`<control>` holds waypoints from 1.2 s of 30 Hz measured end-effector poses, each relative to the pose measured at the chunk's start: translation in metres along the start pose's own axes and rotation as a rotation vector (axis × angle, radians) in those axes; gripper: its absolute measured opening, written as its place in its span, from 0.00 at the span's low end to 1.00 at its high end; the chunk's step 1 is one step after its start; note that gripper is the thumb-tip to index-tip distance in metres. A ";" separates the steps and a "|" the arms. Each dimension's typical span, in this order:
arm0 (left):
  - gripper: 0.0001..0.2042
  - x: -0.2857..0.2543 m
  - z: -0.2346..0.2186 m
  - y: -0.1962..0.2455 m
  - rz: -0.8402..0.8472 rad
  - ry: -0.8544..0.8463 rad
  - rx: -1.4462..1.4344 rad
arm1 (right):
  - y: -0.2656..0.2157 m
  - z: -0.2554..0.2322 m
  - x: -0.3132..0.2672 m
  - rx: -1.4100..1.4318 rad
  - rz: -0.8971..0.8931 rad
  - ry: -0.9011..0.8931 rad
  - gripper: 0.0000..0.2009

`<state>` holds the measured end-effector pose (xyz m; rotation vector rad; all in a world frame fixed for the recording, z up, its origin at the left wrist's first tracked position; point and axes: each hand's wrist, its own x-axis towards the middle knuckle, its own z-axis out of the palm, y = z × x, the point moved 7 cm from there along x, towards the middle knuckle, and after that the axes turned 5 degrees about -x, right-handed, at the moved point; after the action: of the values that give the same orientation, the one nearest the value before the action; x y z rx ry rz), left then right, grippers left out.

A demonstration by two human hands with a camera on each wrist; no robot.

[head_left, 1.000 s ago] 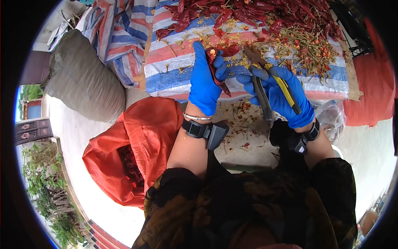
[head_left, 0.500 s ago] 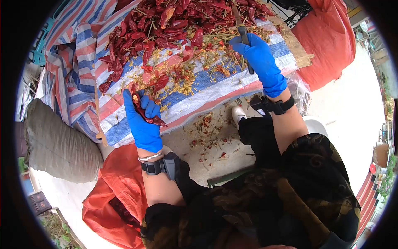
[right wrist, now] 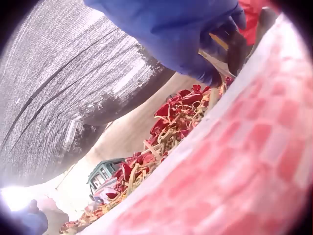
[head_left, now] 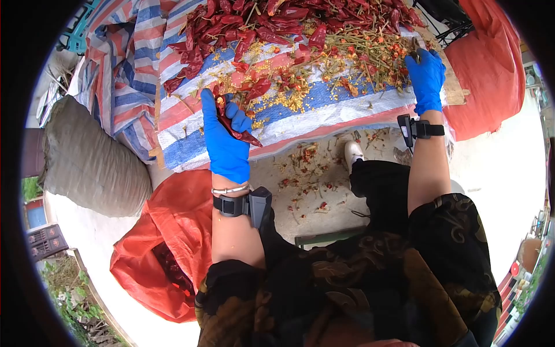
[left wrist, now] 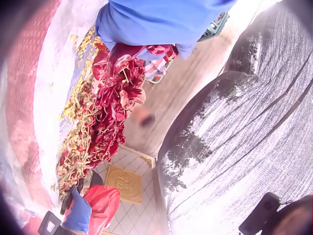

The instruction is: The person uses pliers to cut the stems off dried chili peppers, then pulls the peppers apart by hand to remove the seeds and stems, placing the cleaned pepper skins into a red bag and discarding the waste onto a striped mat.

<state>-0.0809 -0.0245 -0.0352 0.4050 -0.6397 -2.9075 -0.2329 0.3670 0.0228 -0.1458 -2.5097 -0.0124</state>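
Observation:
My left hand (head_left: 226, 144), in a blue glove, is raised over the near edge of the striped tarp (head_left: 300, 124) and grips a few dried red chilies (head_left: 234, 128). The left wrist view shows the same glove (left wrist: 156, 19) curled round the chilies (left wrist: 159, 51). My right hand (head_left: 426, 74), also gloved in blue, reaches to the far right of the tarp among cut stems. It grips a cutting tool (head_left: 415, 46) that is mostly hidden. In the right wrist view the glove (right wrist: 176, 29) is closed round the tool's dark and yellow handles (right wrist: 234, 44).
A heap of red chilies (head_left: 260, 23) covers the back of the tarp, with stems and seeds (head_left: 370, 55) to the right. An orange sack (head_left: 167, 231) holding chilies lies at lower left, a grey sack (head_left: 92, 162) at left, another orange sack (head_left: 491, 63) at right. Chili scraps (head_left: 312, 168) litter the ground.
My right hand has carried the tool away from the left hand to the far right of the tarp. My left hand has kept hold of the chilies. The head view has swung.

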 end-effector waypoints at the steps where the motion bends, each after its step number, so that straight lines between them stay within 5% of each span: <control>1: 0.20 0.001 -0.001 0.001 0.012 0.007 0.001 | -0.011 -0.002 0.000 0.011 -0.009 -0.002 0.20; 3: 0.20 0.002 -0.004 0.003 0.016 0.002 -0.011 | -0.057 -0.022 -0.006 0.543 -0.308 0.123 0.17; 6: 0.19 0.002 -0.010 0.002 0.035 0.067 -0.005 | -0.143 -0.056 -0.037 0.745 -0.589 0.022 0.17; 12: 0.19 0.005 -0.013 0.007 0.061 0.148 0.033 | -0.248 -0.061 -0.102 0.626 -0.895 -0.211 0.26; 19: 0.16 0.009 -0.013 0.021 0.101 0.156 0.071 | -0.276 -0.029 -0.112 0.551 -0.885 -0.301 0.26; 20: 0.16 0.009 -0.014 0.022 0.104 0.159 0.070 | -0.273 -0.037 -0.108 0.676 -0.874 -0.177 0.22; 29: 0.10 -0.004 -0.003 0.012 0.069 0.203 0.387 | -0.273 -0.095 -0.102 0.811 -0.839 -0.201 0.22; 34: 0.07 -0.007 -0.001 0.002 0.004 0.067 0.292 | -0.269 -0.108 -0.114 0.952 -0.845 -0.281 0.25; 36: 0.05 -0.008 -0.005 0.003 -0.003 0.077 0.188 | -0.260 -0.117 -0.106 1.138 -0.700 -0.249 0.26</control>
<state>-0.0716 -0.0272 -0.0364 0.5371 -0.9043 -2.8282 -0.1074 0.0930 0.0617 1.2190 -2.2719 1.1503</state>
